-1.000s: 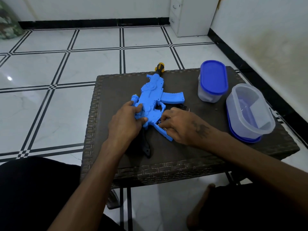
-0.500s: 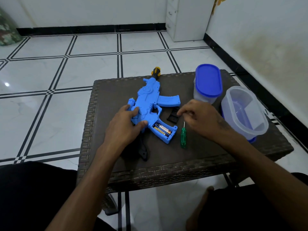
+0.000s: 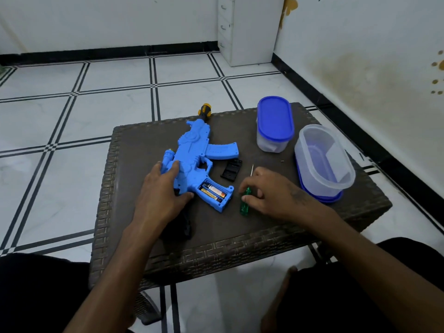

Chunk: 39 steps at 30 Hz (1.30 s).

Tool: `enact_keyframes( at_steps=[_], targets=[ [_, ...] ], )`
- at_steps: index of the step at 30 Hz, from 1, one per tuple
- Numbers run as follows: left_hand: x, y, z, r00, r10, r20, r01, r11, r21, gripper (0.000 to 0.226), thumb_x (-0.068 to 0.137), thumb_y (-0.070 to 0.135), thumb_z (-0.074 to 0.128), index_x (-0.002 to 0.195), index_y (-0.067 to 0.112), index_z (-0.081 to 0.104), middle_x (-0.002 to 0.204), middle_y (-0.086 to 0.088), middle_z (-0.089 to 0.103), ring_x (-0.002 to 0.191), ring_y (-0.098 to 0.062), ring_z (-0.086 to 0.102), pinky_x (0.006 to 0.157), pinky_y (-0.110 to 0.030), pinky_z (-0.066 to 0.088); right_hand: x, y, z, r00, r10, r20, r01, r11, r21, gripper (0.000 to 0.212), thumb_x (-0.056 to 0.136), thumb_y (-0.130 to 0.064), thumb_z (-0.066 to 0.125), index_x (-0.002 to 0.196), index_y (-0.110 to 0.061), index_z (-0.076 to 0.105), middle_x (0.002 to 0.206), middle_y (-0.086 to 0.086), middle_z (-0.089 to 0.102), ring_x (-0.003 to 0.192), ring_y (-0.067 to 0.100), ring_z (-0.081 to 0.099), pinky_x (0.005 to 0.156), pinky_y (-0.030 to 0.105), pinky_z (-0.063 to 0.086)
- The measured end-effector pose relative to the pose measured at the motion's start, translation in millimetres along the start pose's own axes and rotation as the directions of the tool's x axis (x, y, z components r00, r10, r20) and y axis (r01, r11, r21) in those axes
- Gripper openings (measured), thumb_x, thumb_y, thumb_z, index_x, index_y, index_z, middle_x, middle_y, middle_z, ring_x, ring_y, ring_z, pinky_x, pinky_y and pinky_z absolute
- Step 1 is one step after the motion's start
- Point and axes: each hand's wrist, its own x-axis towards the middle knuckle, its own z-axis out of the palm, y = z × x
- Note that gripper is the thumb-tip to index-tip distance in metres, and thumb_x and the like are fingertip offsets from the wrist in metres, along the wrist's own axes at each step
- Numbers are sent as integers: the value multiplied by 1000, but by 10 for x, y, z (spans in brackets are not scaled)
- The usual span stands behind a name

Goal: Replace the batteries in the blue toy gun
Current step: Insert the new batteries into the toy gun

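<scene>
The blue toy gun (image 3: 192, 150) lies flat on a brown wicker table (image 3: 240, 234), muzzle pointing away. Its grip compartment is open and batteries (image 3: 213, 189) show inside. The black compartment cover (image 3: 231, 169) lies just right of the grip. My left hand (image 3: 163, 195) presses on the gun's body near the stock, fingers curled over its edge. My right hand (image 3: 269, 191) rests on the table right of the grip. Its fingertips are closed on the handle of a green screwdriver (image 3: 244, 207), whose metal tip sticks out beyond my knuckles.
A closed tub with a blue lid (image 3: 275, 121) stands at the back right. An open clear tub (image 3: 322, 162) sits on its blue lid by the right edge. A tiny screw (image 3: 282, 161) lies between them. Tiled floor surrounds the table, and a wall runs close on the right.
My right hand left the gun's grip, and the open battery compartment and the black cover beside it came into view. The hand then came down onto the green screwdriver's handle. My left hand stayed on the gun.
</scene>
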Motion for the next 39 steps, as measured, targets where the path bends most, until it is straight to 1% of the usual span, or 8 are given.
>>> enact_keyframes(
  at_steps=[12, 15, 18, 22, 28, 34, 36, 39],
  targets=[
    [1, 194, -198, 998, 31, 52, -30, 999, -21, 92, 71, 49, 79, 149, 26, 35, 158, -10, 23, 143, -30, 26, 112, -47, 33, -59, 76, -87, 998, 66, 22, -65, 998, -5, 17, 89, -37, 65, 104, -29, 65, 99, -7, 46, 80, 5, 48, 68, 18, 37],
    [-16, 320, -233, 997, 66, 29, -64, 996, -69, 79, 76, 46, 76, 145, 24, 43, 155, -10, 31, 142, -27, 31, 110, -43, 34, -26, 97, -118, 996, 85, -15, -85, 996, 0, 16, 89, -36, 65, 103, -27, 65, 97, -7, 48, 77, 4, 47, 65, 18, 37],
    [-34, 428, -237, 992, 114, -55, -118, 989, -84, 60, 82, 42, 71, 136, 24, 55, 145, -3, 47, 135, -21, 41, 103, -37, 38, 53, 144, -226, 983, 135, -125, -135, 991, 8, 17, 90, -25, 64, 105, -19, 69, 104, 0, 64, 81, 9, 55, 74, 22, 43],
    [-3, 479, -194, 980, 126, -153, -145, 983, -115, 39, 88, 35, 67, 126, 26, 64, 137, 2, 56, 131, -18, 45, 101, -34, 38, 173, 104, -286, 978, 74, -196, -66, 997, 49, 29, 91, -15, 60, 119, -15, 67, 115, 3, 66, 101, 14, 60, 85, 23, 46],
    [46, 257, -113, 983, 133, -124, -139, 990, -36, 41, 87, 29, 68, 128, 24, 64, 142, -6, 51, 132, -27, 44, 103, -41, 39, 369, -37, -48, 995, -75, -61, 69, 993, -96, 49, 91, -29, 62, 138, -24, 51, 139, 3, 46, 128, 21, 41, 106, 35, 38],
    [-13, 80, -66, 989, 147, -28, -148, 988, -41, 57, 83, 31, 73, 136, 37, 53, 151, 1, 37, 136, -24, 39, 102, -44, 42, 407, -55, 29, 994, -89, -69, 81, 991, -108, 23, 88, -29, 64, 109, -23, 57, 125, 1, 45, 105, 18, 53, 87, 35, 49],
    [-5, 77, -65, 988, 146, -43, -147, 988, -39, 58, 82, 32, 73, 136, 38, 53, 151, 2, 38, 135, -24, 39, 101, -45, 44, 418, -37, 24, 992, -92, -89, 82, 990, -110, 15, 85, -27, 67, 94, -22, 55, 108, -1, 49, 93, 17, 53, 78, 32, 48],
    [13, 82, -71, 990, 138, -36, -139, 990, -24, 58, 82, 33, 73, 136, 39, 53, 151, 2, 38, 135, -24, 40, 100, -46, 46, 428, -20, 27, 987, -95, -128, 82, 991, -103, 14, 84, -20, 66, 91, -20, 55, 96, -4, 52, 87, 16, 53, 70, 27, 41]
  ],
)
